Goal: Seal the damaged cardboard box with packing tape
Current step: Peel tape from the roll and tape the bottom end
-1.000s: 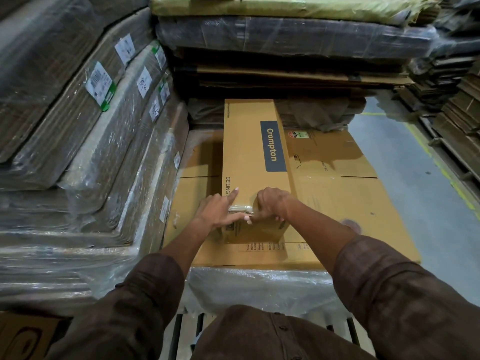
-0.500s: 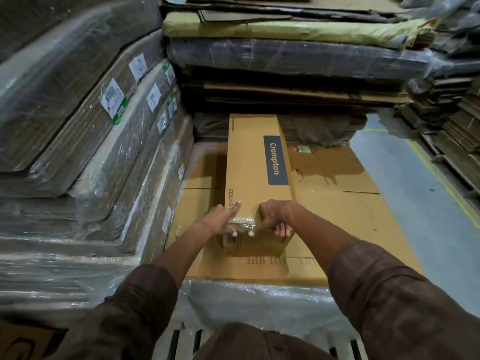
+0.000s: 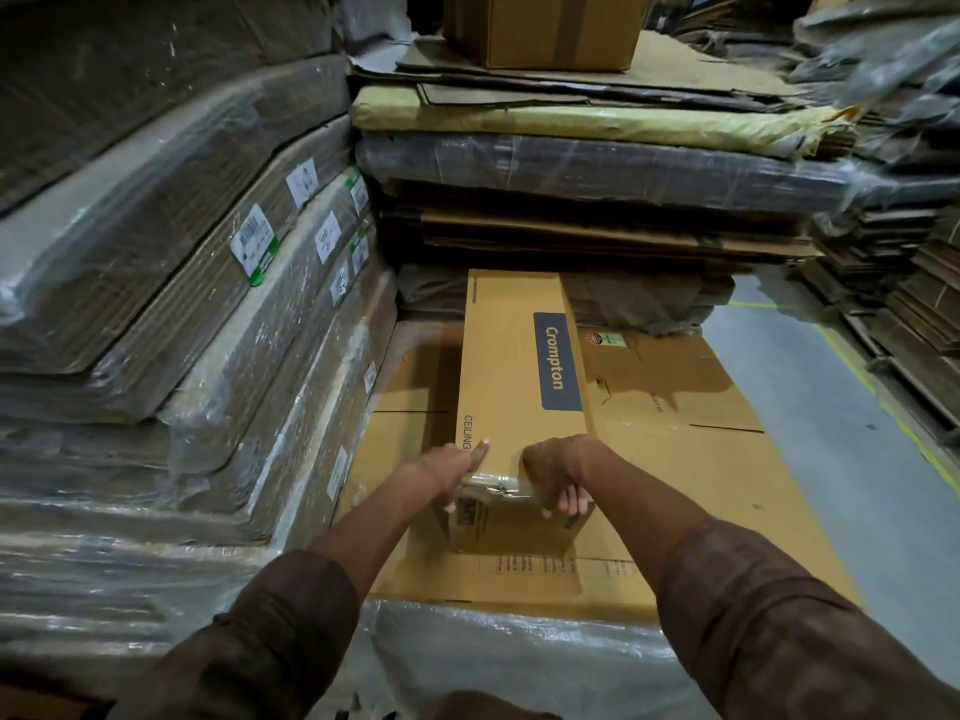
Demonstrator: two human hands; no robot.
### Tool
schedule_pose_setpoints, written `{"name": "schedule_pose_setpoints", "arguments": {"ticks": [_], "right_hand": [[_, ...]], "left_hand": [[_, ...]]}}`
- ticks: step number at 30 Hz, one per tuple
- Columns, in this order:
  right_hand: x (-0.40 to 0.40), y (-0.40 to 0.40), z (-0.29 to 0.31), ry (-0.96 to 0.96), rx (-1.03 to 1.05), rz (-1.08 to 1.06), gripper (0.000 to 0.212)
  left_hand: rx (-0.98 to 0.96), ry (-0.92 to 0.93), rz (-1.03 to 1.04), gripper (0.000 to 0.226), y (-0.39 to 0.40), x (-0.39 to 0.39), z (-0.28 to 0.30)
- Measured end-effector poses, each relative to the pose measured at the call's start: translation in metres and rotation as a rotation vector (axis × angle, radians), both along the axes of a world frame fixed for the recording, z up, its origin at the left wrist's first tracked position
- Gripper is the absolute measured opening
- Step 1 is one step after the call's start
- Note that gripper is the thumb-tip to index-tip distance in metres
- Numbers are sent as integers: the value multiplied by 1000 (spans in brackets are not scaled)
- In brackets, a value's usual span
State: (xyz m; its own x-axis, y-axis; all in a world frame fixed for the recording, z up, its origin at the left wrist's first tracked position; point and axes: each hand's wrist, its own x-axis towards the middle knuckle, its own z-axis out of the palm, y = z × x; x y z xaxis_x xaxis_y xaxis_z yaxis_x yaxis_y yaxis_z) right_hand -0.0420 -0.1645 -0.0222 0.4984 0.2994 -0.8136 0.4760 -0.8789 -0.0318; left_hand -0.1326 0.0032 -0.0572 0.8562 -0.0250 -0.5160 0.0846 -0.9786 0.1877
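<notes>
This is a warehouse. Big piles of flat cardboard [image 3: 597, 236] wrapped in plastic [image 3: 171, 324] stand all around, with paper labels [image 3: 252, 240] and a grey floor [image 3: 810, 407].

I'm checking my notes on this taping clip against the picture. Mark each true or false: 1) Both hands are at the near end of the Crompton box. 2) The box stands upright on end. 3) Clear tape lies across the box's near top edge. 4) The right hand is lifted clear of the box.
1) True: left hand and right hand are on the Crompton box.
2) False: it lies flat on flattened cardboard.
3) True: clear tape sits between the hands.
4) False: its fingers curl over the near end.
</notes>
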Motion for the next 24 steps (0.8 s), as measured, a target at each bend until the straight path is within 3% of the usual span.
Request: {"name": "schedule_pose_setpoints", "arguments": {"ticks": [2, 5, 9, 12, 15, 20, 24], "right_hand": [[4, 1, -1, 89, 56, -99, 47], [-1, 4, -2, 32, 127, -207, 60], [-11, -4, -9, -151, 228, -112, 54], [-8, -8, -14, -102, 253, -111, 43], [0, -10, -17, 3, 216, -191, 47], [4, -14, -15, 23, 274, -225, 45], [1, -10, -18, -24, 268, -183, 54]], "left_hand": [[-31, 1, -11, 110, 4, 4, 2], [-26, -101, 54, 94, 4, 10, -2], [-148, -220, 188, 73, 0, 5, -13], [-238, -226, 223, 63, 3, -1, -16], [-314, -197, 261, 54, 7, -2, -15], [-334, -196, 306, 47, 8, -1, -16], [-330, -247, 365, 66, 0, 1, -16]]}}
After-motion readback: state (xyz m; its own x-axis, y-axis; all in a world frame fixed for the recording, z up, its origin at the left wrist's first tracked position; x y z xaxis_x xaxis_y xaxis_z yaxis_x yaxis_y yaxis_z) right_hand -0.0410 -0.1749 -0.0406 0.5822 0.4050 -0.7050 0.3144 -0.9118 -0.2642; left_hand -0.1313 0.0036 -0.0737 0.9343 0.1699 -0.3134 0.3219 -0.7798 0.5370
